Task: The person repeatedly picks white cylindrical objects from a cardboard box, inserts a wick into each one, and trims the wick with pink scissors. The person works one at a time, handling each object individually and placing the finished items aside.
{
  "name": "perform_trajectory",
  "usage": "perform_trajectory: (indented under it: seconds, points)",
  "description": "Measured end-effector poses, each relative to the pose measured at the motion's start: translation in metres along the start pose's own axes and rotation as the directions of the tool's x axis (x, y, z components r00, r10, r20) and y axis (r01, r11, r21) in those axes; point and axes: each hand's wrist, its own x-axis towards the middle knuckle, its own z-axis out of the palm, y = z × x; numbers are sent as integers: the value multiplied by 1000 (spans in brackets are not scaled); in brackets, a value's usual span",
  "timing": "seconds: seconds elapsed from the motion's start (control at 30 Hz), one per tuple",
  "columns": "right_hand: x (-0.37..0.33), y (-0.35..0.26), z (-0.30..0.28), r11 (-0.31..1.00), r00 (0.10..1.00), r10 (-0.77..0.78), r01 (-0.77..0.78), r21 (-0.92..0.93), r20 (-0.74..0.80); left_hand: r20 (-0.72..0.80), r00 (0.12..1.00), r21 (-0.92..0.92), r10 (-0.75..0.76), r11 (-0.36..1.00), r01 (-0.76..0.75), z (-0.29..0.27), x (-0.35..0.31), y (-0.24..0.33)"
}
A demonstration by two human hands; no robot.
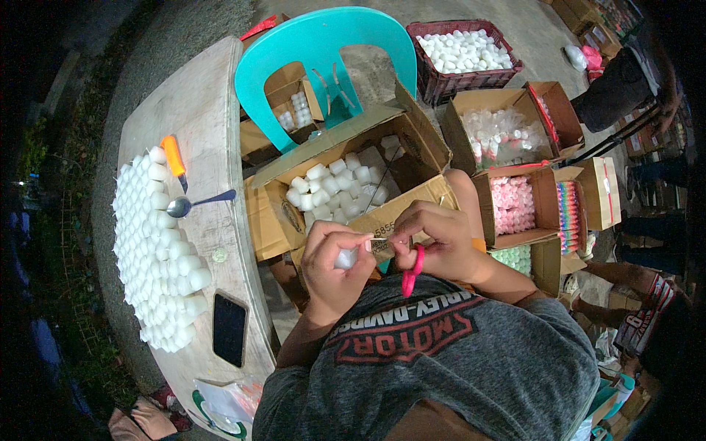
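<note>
My left hand [334, 264] is closed round a small white candle [346, 258], mostly hidden by the fingers. A thin pale wick [379, 239] runs from its fingertips to my right hand [437, 239], which pinches the far end. From my right hand hangs a bright pink loop [413, 272]; I cannot tell what it belongs to. Just beyond both hands, an open cardboard box [279, 220] holds a heap of short white candles [334, 187].
On the left, a pale table [198, 95] carries packed rows of white candles [147, 242], an orange-handled knife [174, 158], a spoon [193, 203] and a phone [229, 328]. A teal chair [257, 51] stands ahead. Boxes and a filled crate [441, 87] line the right, near other people.
</note>
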Motion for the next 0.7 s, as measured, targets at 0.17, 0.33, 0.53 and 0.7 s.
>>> perform_trajectory:
  seconds: [0.17, 0.33, 0.53, 0.7]
  points:
    - [0, 12, 43, 870, 949, 289, -204, 449, -128, -9, 930, -703, -367, 664, 256, 8, -1, -20]
    - [-17, 9, 28, 942, 789, 198, -317, 109, 581, -91, 936, -412, -339, 869, 275, 5, 14, -30]
    - [18, 0, -40, 702, 755, 266, 275, -657, 600, 587, 781, -114, -214, 933, 341, -10, -3, -47]
    - [29, 18, -27, 583, 985, -17, 151, -798, 174, 559, 804, -598, -204, 572, 561, 2, -7, -47]
